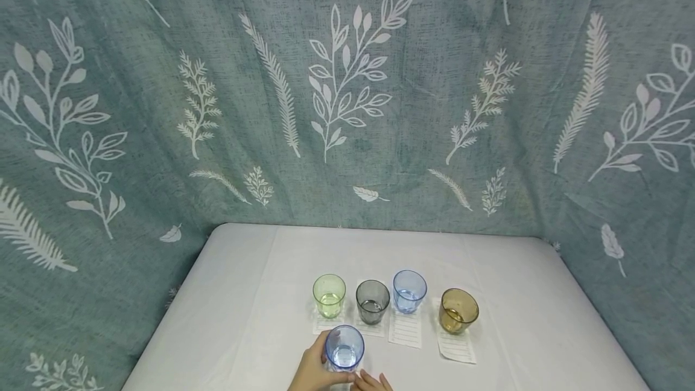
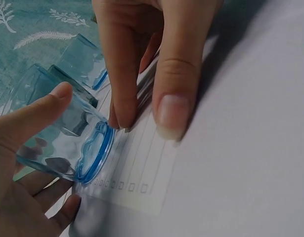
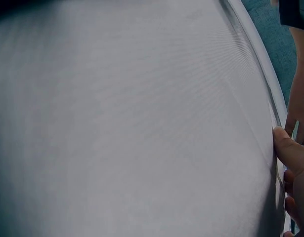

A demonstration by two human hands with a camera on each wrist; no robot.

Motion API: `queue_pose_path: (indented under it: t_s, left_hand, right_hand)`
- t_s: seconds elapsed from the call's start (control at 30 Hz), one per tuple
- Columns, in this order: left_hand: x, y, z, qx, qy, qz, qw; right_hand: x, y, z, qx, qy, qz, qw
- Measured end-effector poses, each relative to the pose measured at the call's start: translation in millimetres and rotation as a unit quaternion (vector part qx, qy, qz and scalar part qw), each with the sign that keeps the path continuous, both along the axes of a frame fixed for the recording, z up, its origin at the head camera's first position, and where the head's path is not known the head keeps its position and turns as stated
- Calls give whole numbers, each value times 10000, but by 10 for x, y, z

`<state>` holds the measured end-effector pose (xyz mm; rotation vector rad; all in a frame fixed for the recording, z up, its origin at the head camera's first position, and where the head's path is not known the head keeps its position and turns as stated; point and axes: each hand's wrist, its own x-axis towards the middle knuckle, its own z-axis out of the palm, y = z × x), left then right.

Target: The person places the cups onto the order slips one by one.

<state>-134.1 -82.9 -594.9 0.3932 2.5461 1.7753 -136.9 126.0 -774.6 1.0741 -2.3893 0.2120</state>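
Observation:
In the head view my left hand (image 1: 312,368) grips a clear blue glass (image 1: 345,347) from its left side, near the table's front. The left wrist view shows this blue glass (image 2: 67,123) tilted in the picture, with my left thumb along its wall and fingers beneath. Beside its base my right hand (image 1: 371,382) touches a lined paper slip (image 2: 147,170). The right thumb (image 2: 174,106) and fingers look fairly straight, tips down at the paper. In the right wrist view my right hand (image 3: 295,158) appears only at the right edge.
Behind the held glass stand a green glass (image 1: 329,296), a grey glass (image 1: 373,301), another blue glass (image 1: 409,291) and an amber glass (image 1: 458,311), with lined slips (image 1: 405,329) by them. A white cloth covers the table (image 1: 239,294). Patterned curtain (image 1: 347,186) surrounds it.

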Motion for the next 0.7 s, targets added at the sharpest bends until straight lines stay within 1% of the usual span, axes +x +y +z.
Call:
queue_pose_path:
  t_s: [0.07,0.1,0.17,0.2,0.23,0.3,0.4,0.43,0.47,0.5,0.57,0.6,0.67,0.7]
  left_hand:
    - [-16,7,-2,-64,30,-22,10000]
    - [-22,10,-4,-126,33,-18,9999]
    - [-33,12,-2,-222,40,-4,9997]
    - [-38,14,2,-237,33,-6,9997]
    - [-43,14,4,-242,28,-4,9997]
    - [-52,14,4,-265,25,19,9996]
    - [-59,3,0,-241,32,47,9997]
    - [-57,-3,-3,-234,38,55,9997]
    - [-54,-9,-8,-226,37,59,9997]
    - [-51,-14,-14,-207,30,59,9998]
    - [-40,-21,-22,-170,19,34,9998]
    - [-34,-24,-26,-160,16,23,9999]
    - [-25,-28,-32,-136,12,6,9999]
    - [-21,-29,-34,-124,9,-1,9999]
  right_hand:
    - [-28,9,-84,33,125,-6,9999]
    - [-39,16,-123,116,-49,35,9999]
    - [-68,24,-190,134,-86,84,9998]
    - [-81,20,-245,102,68,34,9999]
    - [-88,17,-285,71,58,12,10000]
    - [-110,6,-375,7,240,-75,9997]
    - [-144,-24,-518,-155,893,-326,9953]
    - [-151,-27,-546,-154,892,-335,9953]
    - [-159,-27,-572,-150,796,-313,9962]
    - [-158,-22,-564,-139,655,-238,9975]
    - [-151,2,-527,-29,106,-40,9999]
    - [-137,14,-484,-7,-140,52,9999]
    - [-126,19,-421,-85,-340,176,9992]
    - [-116,18,-373,-118,-285,209,9993]
